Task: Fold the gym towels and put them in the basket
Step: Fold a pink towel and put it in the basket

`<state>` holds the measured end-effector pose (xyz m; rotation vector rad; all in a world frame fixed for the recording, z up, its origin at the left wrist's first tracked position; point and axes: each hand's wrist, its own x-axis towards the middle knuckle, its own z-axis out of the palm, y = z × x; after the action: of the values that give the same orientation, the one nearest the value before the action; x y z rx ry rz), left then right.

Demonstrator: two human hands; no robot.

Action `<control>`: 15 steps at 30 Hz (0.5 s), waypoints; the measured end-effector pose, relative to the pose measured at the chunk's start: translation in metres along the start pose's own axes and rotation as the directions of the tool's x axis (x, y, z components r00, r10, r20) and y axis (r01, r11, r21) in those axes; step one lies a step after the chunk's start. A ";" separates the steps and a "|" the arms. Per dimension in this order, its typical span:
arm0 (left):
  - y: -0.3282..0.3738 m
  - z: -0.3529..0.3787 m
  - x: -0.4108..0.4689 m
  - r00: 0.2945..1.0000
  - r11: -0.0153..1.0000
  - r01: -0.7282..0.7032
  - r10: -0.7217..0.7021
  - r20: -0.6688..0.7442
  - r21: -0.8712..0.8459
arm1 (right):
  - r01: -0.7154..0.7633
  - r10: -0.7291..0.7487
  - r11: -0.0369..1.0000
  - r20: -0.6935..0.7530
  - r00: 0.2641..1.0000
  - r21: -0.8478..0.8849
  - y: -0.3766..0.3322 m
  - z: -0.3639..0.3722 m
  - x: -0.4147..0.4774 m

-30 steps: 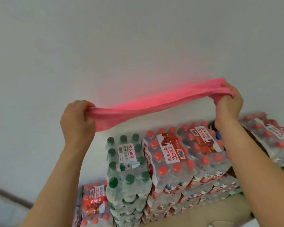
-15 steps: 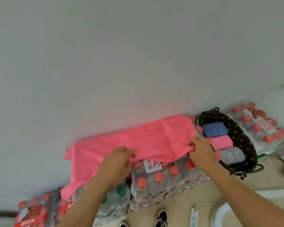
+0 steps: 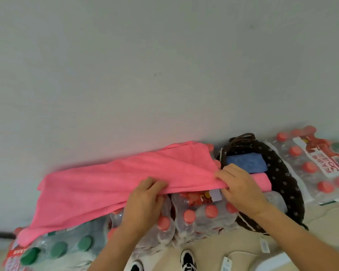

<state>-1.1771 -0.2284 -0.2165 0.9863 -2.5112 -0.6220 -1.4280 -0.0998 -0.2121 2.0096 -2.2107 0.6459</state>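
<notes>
A pink gym towel [image 3: 114, 184] lies spread over stacked packs of bottled water against the wall. My left hand [image 3: 145, 200] grips its near edge at the middle, fingers curled into the cloth. My right hand [image 3: 237, 186] pinches the same edge at the towel's right end. Just to the right stands a dark dotted basket [image 3: 286, 178] with looped handles. Inside it lie a folded blue towel [image 3: 247, 162], a folded pink towel [image 3: 262, 181] and a grey one [image 3: 276, 200], partly hidden by my right hand.
Shrink-wrapped water packs with red caps [image 3: 200, 214] and green caps [image 3: 59, 249] serve as the work surface. Another red-capped pack [image 3: 319, 165] lies right of the basket. A plain wall rises behind. My shoes [image 3: 187, 261] show on the beige floor below.
The towel came down from being stretched in the air and now lies on the water packs. Both hands moved along its near edge, and the near edge has lifted slightly.
</notes>
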 end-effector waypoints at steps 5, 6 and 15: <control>0.025 -0.016 0.012 0.970 0.990 0.110 -0.087 0.229 -0.091 | 0.028 -0.044 0.999 0.429 0.902 0.043 0.011 -0.009 0.001; 0.029 -0.021 0.015 0.945 0.983 0.145 -0.105 0.308 -0.112 | -0.012 -0.023 0.998 0.530 0.848 0.063 0.010 -0.014 0.004; 0.038 -0.037 0.017 0.469 0.895 0.422 -0.080 0.880 -0.144 | -0.470 -0.002 0.813 0.809 0.588 0.344 0.034 -0.039 0.047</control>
<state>-1.1914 -0.2248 -0.1625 1.0828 -2.8351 -2.0452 -1.4751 -0.1277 -0.1688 2.6618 -3.1547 0.4673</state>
